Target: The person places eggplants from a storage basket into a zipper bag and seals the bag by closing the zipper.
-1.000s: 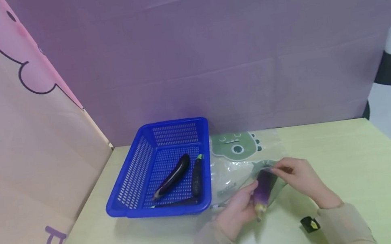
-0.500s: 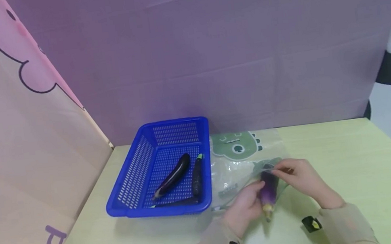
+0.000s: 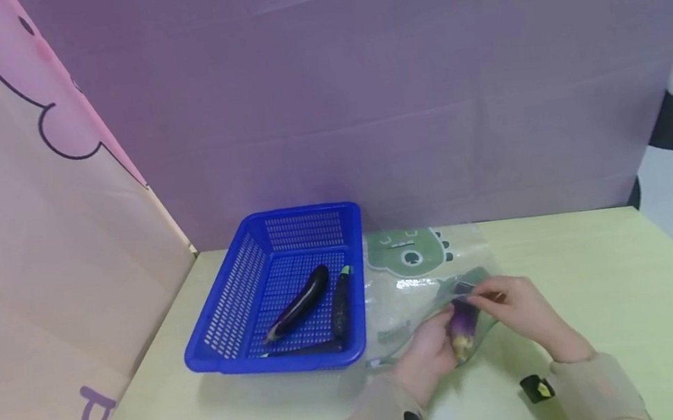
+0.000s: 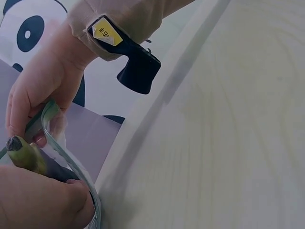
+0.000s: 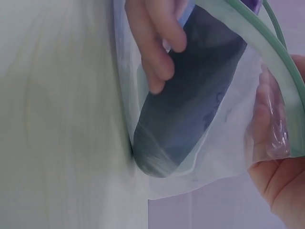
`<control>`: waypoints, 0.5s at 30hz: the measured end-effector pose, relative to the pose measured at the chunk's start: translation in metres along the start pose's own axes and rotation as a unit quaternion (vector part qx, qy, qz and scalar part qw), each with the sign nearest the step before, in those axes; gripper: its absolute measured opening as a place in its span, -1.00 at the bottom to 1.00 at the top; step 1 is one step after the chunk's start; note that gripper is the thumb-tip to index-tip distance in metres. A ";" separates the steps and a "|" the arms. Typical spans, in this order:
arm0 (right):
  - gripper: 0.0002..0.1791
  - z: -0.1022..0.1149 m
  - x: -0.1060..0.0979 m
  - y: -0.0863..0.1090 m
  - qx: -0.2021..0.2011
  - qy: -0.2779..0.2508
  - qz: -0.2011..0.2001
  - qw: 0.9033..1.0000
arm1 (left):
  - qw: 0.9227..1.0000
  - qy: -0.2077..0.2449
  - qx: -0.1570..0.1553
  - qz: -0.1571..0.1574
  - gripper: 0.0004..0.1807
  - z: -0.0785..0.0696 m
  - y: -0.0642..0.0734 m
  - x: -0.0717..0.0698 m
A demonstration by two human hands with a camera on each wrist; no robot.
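Observation:
A purple eggplant (image 3: 464, 324) lies inside the mouth of a clear zip bag (image 3: 406, 292) with a green dinosaur print. My left hand (image 3: 427, 356) grips it near the pale stem end, fingers reaching into the bag; in the left wrist view the stem (image 4: 28, 156) points out past the green-edged opening. My right hand (image 3: 511, 300) pinches the bag's upper edge, thumb against forefinger. Through the plastic in the right wrist view, the eggplant's dark rounded end (image 5: 190, 95) points down into the bag, beside my right fingers (image 5: 157, 52).
Left of the bag stands a blue plastic basket (image 3: 200, 363) with an eggplant (image 3: 298, 304) and two other slim dark vegetables. A purple cloth backdrop (image 3: 397, 90) rises behind the pale wooden table (image 3: 576, 264). A printed cloth (image 3: 8, 208) hangs along the left side.
My left hand has moved slightly right and pushed the eggplant deeper into the bag, so less of its stem end sticks out. My right hand keeps its pinch on the bag's edge.

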State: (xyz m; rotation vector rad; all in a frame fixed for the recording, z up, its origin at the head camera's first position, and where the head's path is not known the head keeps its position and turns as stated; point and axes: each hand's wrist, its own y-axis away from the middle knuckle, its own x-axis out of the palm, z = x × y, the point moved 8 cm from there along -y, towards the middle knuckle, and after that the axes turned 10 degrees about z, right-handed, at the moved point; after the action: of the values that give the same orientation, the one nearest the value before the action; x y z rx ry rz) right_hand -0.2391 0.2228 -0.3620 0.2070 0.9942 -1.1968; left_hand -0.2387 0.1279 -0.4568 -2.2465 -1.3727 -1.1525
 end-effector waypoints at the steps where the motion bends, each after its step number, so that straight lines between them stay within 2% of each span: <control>1: -0.97 0.000 0.000 0.000 -0.002 0.000 -0.001 1.000 | 1.000 0.002 0.001 -0.002 -0.48 0.001 -0.001 0.000; 5: -0.97 0.001 -0.001 0.001 -0.002 0.006 0.001 1.000 | 1.000 0.007 0.000 0.010 -0.47 0.003 -0.003 0.001; 9: -0.97 0.003 -0.002 0.000 0.002 0.010 0.005 1.000 | 0.999 0.031 0.001 0.012 -0.47 0.005 -0.006 0.002; 15: -0.96 0.002 -0.002 0.000 0.003 0.009 0.004 1.000 | 0.997 0.050 -0.010 -0.051 -0.52 0.011 -0.008 -0.003</control>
State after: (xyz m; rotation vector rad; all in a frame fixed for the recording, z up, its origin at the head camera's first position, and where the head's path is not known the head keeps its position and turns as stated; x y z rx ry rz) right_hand -0.2382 0.2229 -0.3596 0.2254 1.0045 -1.1920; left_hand -0.2410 0.1362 -0.4674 -2.1233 -1.4576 -1.2991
